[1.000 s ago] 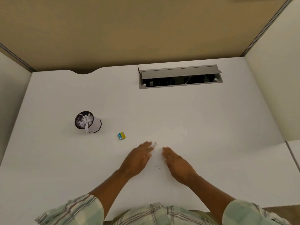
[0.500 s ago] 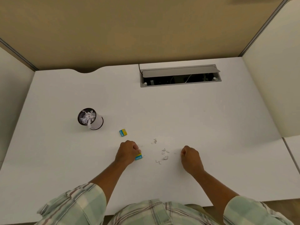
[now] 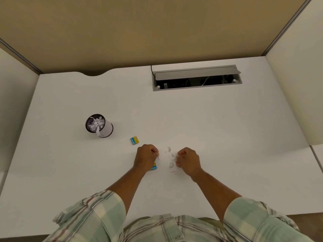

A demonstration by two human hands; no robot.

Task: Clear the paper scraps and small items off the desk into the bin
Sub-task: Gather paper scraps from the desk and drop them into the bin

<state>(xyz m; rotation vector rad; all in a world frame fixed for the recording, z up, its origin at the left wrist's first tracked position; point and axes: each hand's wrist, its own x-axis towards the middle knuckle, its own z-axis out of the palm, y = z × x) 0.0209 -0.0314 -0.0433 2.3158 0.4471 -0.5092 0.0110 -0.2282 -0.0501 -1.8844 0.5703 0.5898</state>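
Both hands, left and right, have closed inward into fists pinching paper scraps; binning at ten o'clock comes next.

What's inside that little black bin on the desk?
The bin holds white paper scraps, heaped up to the rim, one strip hanging over its edge. Whatever lies beneath the heap, and the bin's bottom, is covered and cannot be seen.

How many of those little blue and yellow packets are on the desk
2. One blue and yellow packet lies free near the bin; the other packet is partly hidden under the left hand.
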